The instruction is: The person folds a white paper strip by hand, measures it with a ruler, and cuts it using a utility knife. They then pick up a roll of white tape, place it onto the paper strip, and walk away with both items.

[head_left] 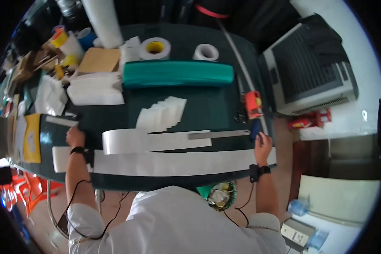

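Note:
My left hand (75, 136) is over the left part of the dark green table (224, 108). Its fingers are bent at the near end of a narrow pale strip (62, 121); whether they grip it cannot be made out. At the table's right edge is my right hand (263, 148), fingers loosely curled and apart, with no object visible in it. Just beyond it lie a dark blue object (255, 128) and the end of a steel ruler (220, 134). The ruler rests on a partly rolled white sheet (122, 142). A long white strip (182, 164) runs along the front, between my wrists.
Fanned white pieces (163, 114) lie mid-table, before a green roll (178, 74). Tape rolls (207, 52) stand behind it. A red tool (253, 104) lies right, a yellow envelope (31, 137) left. Below the front edge is a bin (224, 195). Dark cords hang from my wrists.

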Demonstrator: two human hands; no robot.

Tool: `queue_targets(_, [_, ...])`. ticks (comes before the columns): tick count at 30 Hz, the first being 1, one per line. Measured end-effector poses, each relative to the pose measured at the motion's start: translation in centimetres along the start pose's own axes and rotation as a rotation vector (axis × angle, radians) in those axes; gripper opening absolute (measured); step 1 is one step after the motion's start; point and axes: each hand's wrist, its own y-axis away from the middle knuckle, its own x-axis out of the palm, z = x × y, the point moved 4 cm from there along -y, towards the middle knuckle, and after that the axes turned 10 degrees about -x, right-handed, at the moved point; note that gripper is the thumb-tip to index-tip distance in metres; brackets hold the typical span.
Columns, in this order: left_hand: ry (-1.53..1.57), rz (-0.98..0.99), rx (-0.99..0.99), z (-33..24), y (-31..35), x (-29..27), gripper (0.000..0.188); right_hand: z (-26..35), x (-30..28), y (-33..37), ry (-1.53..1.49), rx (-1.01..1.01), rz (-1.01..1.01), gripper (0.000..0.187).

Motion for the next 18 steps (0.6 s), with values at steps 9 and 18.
queue_targets(9, [0.428,-0.029,-0.048,3.0,-4.3,-5.7,0.023,-3.4,2.1,1.2,-0.13,0.291,0.166,0.034])
queue_targets(18, [1.309,0.221,0.362,-2.0,17.0,-26.4,0.026,-5.0,6.6,-1.9,0.117,0.505,0.245,0.054])
